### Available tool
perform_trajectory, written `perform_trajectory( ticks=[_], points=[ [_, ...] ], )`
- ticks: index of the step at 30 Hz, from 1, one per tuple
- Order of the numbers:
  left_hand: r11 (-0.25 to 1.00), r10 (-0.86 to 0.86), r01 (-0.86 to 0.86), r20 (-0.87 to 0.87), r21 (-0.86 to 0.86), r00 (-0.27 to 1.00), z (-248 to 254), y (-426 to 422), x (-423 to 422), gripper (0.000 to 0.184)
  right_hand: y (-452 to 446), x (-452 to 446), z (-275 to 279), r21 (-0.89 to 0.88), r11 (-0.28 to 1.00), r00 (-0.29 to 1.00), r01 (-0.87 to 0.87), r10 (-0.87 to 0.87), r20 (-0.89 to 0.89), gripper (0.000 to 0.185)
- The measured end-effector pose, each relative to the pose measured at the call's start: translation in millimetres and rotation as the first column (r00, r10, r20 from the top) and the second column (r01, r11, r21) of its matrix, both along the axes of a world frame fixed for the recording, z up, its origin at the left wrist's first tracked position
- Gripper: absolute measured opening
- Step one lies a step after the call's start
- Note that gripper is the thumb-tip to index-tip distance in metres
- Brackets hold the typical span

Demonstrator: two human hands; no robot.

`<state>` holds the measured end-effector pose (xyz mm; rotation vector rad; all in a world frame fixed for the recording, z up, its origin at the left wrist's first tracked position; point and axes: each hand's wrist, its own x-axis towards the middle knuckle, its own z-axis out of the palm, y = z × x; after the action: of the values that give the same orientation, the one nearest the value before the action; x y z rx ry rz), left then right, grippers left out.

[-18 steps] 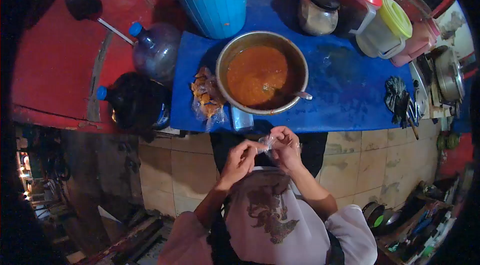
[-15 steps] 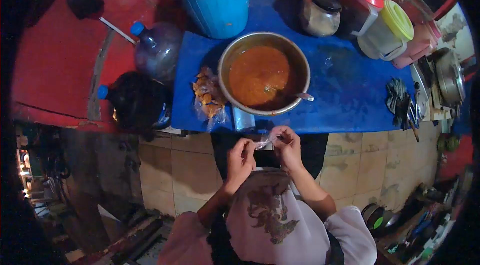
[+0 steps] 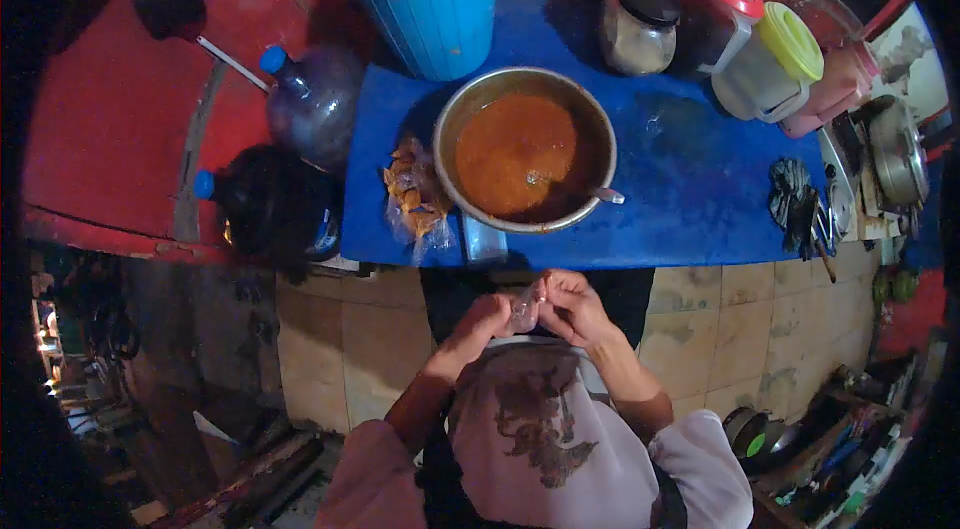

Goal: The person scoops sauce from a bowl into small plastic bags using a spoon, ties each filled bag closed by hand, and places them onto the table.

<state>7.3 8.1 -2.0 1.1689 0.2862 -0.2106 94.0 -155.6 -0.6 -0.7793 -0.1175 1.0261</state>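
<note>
Slantwise, the clear plastic [image 3: 524, 314] runs from upper right to lower left, both hands [image 3: 578, 310] pinching it closely.

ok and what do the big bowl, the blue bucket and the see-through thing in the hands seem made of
Bowl: metal, perhaps stainless steel; dull silvery wall, brighter rim.
Blue bucket: probably moulded plastic; even colour, ribbed side, slight sheen.
See-through thing: likely thin plastic film; clear, with bright glints.
</note>
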Motion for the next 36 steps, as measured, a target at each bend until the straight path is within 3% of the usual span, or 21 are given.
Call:
perform_trajectory(
  ticks=[2, 3, 4, 6, 7, 9, 10, 11, 13, 14, 15, 17, 19, 21, 23, 25, 27, 29, 30, 34, 36],
  points=[
    [0.952, -0.251, 0.236, 0.059, 0.193, 0.966, -16, 13, -12, 0.060, 5, 6, 1, -0.187, 0.976, 0.990, 0.112, -0.094, 0.100, 0.007],
    [0.952, -0.252, 0.237, 0.060, 0.193, 0.966, -11, 8, -8, 0.060, 7, 7, 6, -0.305, 0.941, 0.986, 0.144, -0.112, 0.122, 0.004],
    [0.977, -0.120, 0.064, 0.280, 0.201, 0.953, -2, -1, -2, 0.064, 7, 9, 8, -0.305, 0.941, 0.986, 0.145, -0.112, 0.122, 0.004],
    [0.993, 0.051, -0.015, 0.320, -0.114, 0.946, 0, -3, -8, 0.067, 6, 12, 9, -0.115, 0.983, 0.985, 0.141, -0.151, -0.089, 0.012],
    [0.993, 0.051, -0.015, 0.319, -0.114, 0.946, -3, -1, -10, 0.067, 7, 10, 5, -0.115, 0.983, 0.985, 0.140, -0.150, -0.089, 0.012],
    [0.604, 0.248, 0.135, 0.346, -0.786, 0.905, -6, 1, -5, 0.045, 12, 4, -4, -0.049, 0.996, 0.933, 0.080, -0.092, -0.349, 0.023],
    [0.410, 0.334, 0.085, 0.236, -0.908, 0.912, -3, -2, -4, 0.043, 14, 2, -4, -0.013, 0.999, 0.909, 0.051, -0.052, -0.414, 0.027],
    [0.407, 0.332, 0.085, 0.234, -0.909, 0.914, 0, -4, -1, 0.043, 17, -2, -3, -0.016, 0.998, 0.908, 0.055, -0.056, -0.415, 0.027],
    [0.458, 0.407, -0.206, -0.003, -0.865, 0.914, 11, -8, 10, 0.043, 22, -12, 10, -0.192, 0.954, 0.966, 0.232, -0.248, -0.069, 0.027],
    [0.676, 0.466, -0.332, 0.032, -0.657, 0.884, 7, -8, 12, 0.044, 23, -13, 16, -0.265, 0.903, 0.938, 0.338, -0.301, 0.171, 0.039],
    [0.678, 0.465, -0.332, 0.033, -0.656, 0.885, 7, -7, 14, 0.044, 21, -13, 16, -0.263, 0.904, 0.938, 0.338, -0.301, 0.171, 0.039],
    [0.896, 0.444, -0.441, 0.081, -0.057, 0.892, 8, -6, 17, 0.047, 11, -13, 16, -0.100, 0.927, 0.711, 0.362, -0.205, 0.672, 0.053],
    [0.894, 0.449, -0.444, 0.137, -0.064, 0.883, -1, -6, 17, 0.049, 5, -9, 47, -0.280, 0.919, 0.718, 0.278, -0.005, 0.696, 0.065],
    [0.887, 0.187, -0.361, 0.492, 0.287, 0.850, 5, -4, 19, 0.047, 8, -6, 58, -0.459, 0.876, 0.560, 0.150, 0.308, 0.769, 0.061],
    [0.907, 0.157, -0.307, 0.444, 0.289, 0.882, 15, -2, 19, 0.048, 7, -1, 49, -0.494, 0.855, 0.554, 0.156, 0.338, 0.761, 0.057],
    [0.930, -0.011, -0.197, 0.557, 0.311, 0.830, 15, -3, 18, 0.048, 5, 12, 30, -0.245, 0.969, 0.430, -0.022, 0.231, 0.873, 0.063],
    [0.933, -0.022, -0.168, 0.518, 0.317, 0.855, 11, -4, 14, 0.049, -1, 22, 41, -0.225, 0.972, 0.436, -0.072, 0.233, 0.869, 0.055],
    [0.945, 0.089, -0.232, 0.503, 0.230, 0.860, 0, -3, 15, 0.051, -7, 25, 66, -0.463, 0.885, 0.363, -0.036, 0.444, 0.819, 0.047],
    [0.955, 0.105, -0.224, 0.487, 0.193, 0.867, 6, -4, 15, 0.053, -7, 25, 79, -0.540, 0.842, 0.453, -0.015, 0.487, 0.747, 0.046],
    [0.955, -0.066, -0.114, 0.567, 0.275, 0.821, 17, 1, 17, 0.055, 0, 16, 64, -0.454, 0.891, 0.298, 0.002, 0.433, 0.851, 0.049],
    [0.947, -0.083, -0.104, 0.545, 0.304, 0.834, 20, 4, 15, 0.054, 1, 13, 63, -0.476, 0.878, 0.359, -0.048, 0.460, 0.812, 0.045]
  ],
)
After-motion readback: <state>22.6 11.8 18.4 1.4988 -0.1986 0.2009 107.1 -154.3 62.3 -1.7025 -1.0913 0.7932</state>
